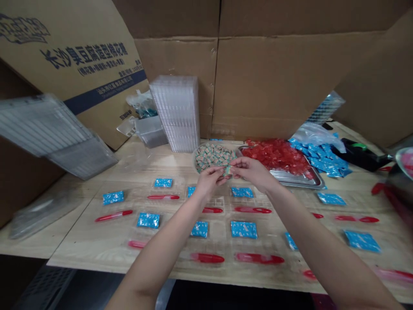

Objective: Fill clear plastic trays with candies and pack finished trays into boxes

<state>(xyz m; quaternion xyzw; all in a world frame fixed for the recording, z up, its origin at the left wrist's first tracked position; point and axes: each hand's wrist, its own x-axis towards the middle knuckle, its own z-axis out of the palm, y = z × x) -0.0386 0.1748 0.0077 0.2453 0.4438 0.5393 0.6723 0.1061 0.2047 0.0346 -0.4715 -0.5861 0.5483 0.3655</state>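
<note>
Both hands meet just in front of a round clear tub [195, 160] full of small tan-and-green wrapped pieces [213, 154]. A small tan-and-green wrapped piece [227, 171] is pinched between the fingertips of my left hand [209, 180] and my right hand [251, 171]; whether there is one piece or more I cannot tell. Below the hands, clear plastic trays lie in rows on the table, holding blue printed sachets [243, 230] and red plastic pieces [260, 258] shaped like pens or small tongs. My forearms cover some of these.
A metal tray [318, 181] heaped with red wrapped pieces [277, 156] stands right of the tub, beside a pile of blue sachets [325, 155]. Tall stacks of clear plastic trays [176, 114] stand behind and at left. Cardboard [264, 82] walls the back. At far right is a metal pot [400, 181].
</note>
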